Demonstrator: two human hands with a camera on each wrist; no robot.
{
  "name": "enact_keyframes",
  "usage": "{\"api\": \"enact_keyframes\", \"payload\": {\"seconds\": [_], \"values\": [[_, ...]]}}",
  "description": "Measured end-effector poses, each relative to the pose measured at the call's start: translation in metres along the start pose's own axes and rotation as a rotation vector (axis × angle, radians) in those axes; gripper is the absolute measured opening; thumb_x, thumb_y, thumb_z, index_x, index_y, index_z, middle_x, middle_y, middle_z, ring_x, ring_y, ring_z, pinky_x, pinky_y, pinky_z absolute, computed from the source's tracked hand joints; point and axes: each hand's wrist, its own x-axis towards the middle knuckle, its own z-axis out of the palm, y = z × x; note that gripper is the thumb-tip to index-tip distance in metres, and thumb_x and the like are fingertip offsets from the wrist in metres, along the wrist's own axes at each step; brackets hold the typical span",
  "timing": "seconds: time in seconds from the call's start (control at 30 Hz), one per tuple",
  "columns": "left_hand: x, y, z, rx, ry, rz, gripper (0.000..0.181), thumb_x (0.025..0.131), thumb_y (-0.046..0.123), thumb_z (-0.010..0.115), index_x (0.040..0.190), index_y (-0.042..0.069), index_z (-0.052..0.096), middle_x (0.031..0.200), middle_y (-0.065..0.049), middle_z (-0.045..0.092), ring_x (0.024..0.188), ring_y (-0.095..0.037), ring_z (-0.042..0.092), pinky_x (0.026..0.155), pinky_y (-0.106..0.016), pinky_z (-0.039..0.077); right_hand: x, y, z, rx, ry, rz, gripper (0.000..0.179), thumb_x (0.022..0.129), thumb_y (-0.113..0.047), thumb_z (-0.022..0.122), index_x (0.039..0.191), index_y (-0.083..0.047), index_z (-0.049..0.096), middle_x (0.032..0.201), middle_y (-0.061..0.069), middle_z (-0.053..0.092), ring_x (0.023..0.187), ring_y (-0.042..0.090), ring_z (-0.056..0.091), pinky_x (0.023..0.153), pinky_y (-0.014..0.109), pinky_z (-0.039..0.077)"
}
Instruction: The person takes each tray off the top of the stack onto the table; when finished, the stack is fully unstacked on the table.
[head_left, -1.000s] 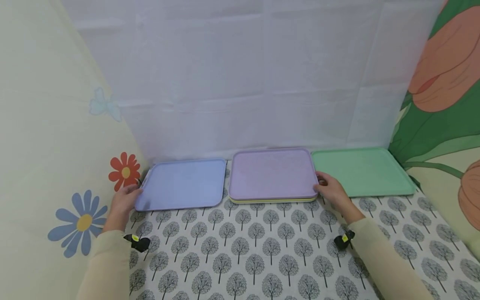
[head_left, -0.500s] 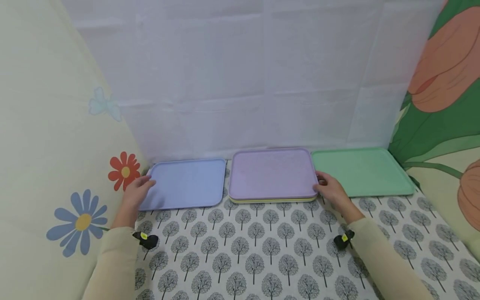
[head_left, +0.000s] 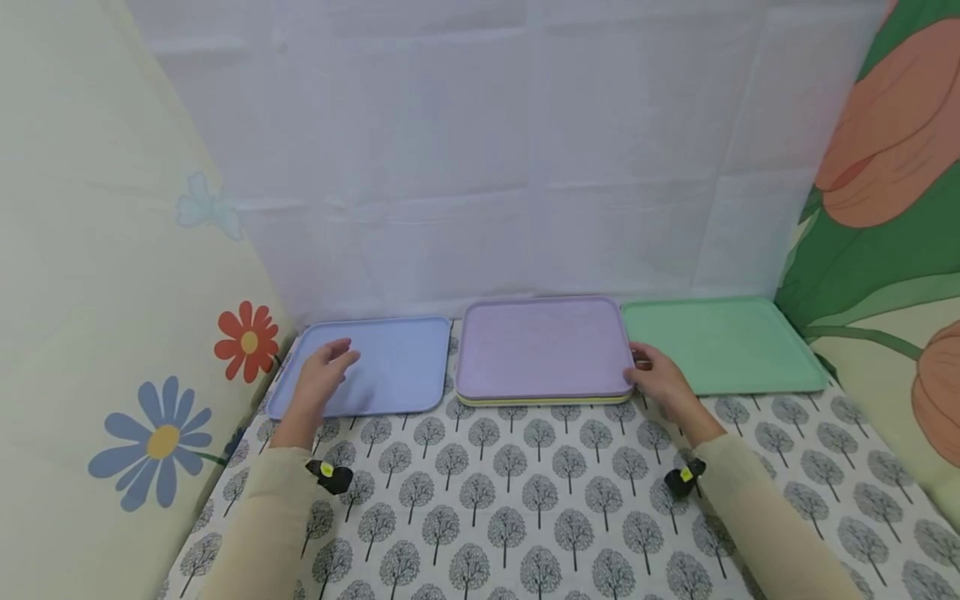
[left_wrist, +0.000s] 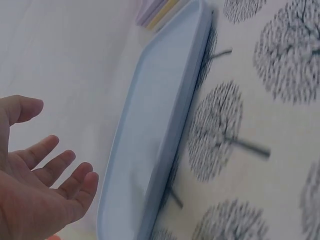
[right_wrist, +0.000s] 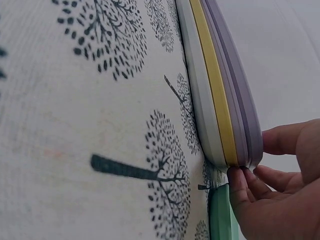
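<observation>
My left hand [head_left: 322, 379] hovers above the light blue tray [head_left: 401, 362], fingers spread and gently bent with nothing in them. In the left wrist view, this hand [left_wrist: 47, 175] is apart from the blue tray [left_wrist: 145, 120]. My right hand [head_left: 660, 379] pinches the right edge of the purple tray [head_left: 543, 346], which tops a stack in the middle. Seen from the right wrist, its fingers [right_wrist: 282, 140] reach over and under the purple edge. Below lie a yellow tray [right_wrist: 220, 115] and a white one [right_wrist: 200, 110].
To the right of the stack lies a green tray [head_left: 727, 346], close against it. A white cloth [head_left: 487, 150] hangs behind the trays. Flower-printed panels stand at left [head_left: 135, 292] and right. The tablecloth [head_left: 480, 500] has a tree print.
My left hand has let go of the blue tray's left edge and moved right, over the tray. The right hand has stayed at the purple tray's edge.
</observation>
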Motion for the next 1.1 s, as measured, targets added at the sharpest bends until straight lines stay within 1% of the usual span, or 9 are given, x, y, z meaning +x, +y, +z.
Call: {"api": "enact_keyframes", "payload": {"seconds": [0.2,0.33,0.47,0.57,0.7,0.9,1.1], "values": [[0.001,0.011,0.033,-0.075,-0.05,0.024,0.063,0.104,0.027,0.053,0.157,0.001,0.032,0.16,-0.021,0.035,0.144,-0.037,0.039,0.115,-0.048,0.039,0.001,-0.002,0.002,-0.01,-0.002,0.007,0.063,0.1,-0.012,0.054,0.157,-0.001,0.03,0.153,0.026,0.04,0.139,0.042,0.041,0.115,0.054,0.037],[0.001,0.017,0.056,-0.108,-0.094,0.025,0.062,0.104,0.027,0.054,0.157,0.003,0.033,0.16,-0.019,0.036,0.144,-0.035,0.04,0.113,-0.047,0.042,0.001,-0.002,0.002,-0.005,-0.006,0.005,0.061,0.101,-0.01,0.053,0.156,0.002,0.03,0.151,0.028,0.042,0.138,0.043,0.043,0.115,0.053,0.038],[0.002,0.021,0.075,-0.136,-0.135,0.032,0.061,0.104,0.026,0.055,0.156,0.003,0.034,0.159,-0.019,0.037,0.143,-0.036,0.041,0.112,-0.047,0.044,0.002,-0.002,0.002,-0.006,-0.004,-0.009,0.06,0.101,-0.01,0.052,0.155,0.004,0.031,0.148,0.029,0.045,0.135,0.042,0.046,0.113,0.052,0.041],[0.002,0.023,0.087,-0.157,-0.152,0.052,0.059,0.103,0.022,0.055,0.155,0.001,0.035,0.157,-0.022,0.038,0.141,-0.038,0.042,0.111,-0.047,0.045,0.003,-0.001,0.002,-0.021,0.001,-0.015,0.059,0.102,-0.01,0.051,0.155,0.005,0.031,0.146,0.029,0.046,0.133,0.042,0.047,0.112,0.051,0.042],[0.002,0.027,0.102,-0.174,-0.169,0.069,0.059,0.103,0.019,0.055,0.155,-0.001,0.035,0.155,-0.024,0.04,0.139,-0.04,0.044,0.11,-0.047,0.046,0.004,-0.001,0.002,-0.029,0.005,-0.006,0.059,0.102,-0.011,0.051,0.155,0.005,0.031,0.147,0.029,0.046,0.134,0.042,0.047,0.113,0.051,0.041],[0.002,0.03,0.12,-0.178,-0.182,0.081,0.057,0.102,0.018,0.055,0.153,-0.001,0.037,0.152,-0.025,0.044,0.137,-0.039,0.047,0.108,-0.047,0.047,0.006,-0.001,0.001,-0.039,0.01,0.005,0.059,0.102,-0.012,0.052,0.155,0.004,0.032,0.147,0.028,0.046,0.135,0.041,0.047,0.113,0.052,0.04],[0.003,0.03,0.132,-0.145,-0.177,0.061,0.056,0.101,0.02,0.057,0.151,0.001,0.042,0.15,-0.022,0.048,0.135,-0.037,0.05,0.109,-0.047,0.047,0.008,0.0,0.002,-0.034,0.02,0.01,0.059,0.101,-0.012,0.052,0.154,0.004,0.034,0.145,0.028,0.048,0.133,0.04,0.048,0.113,0.051,0.041]]}}
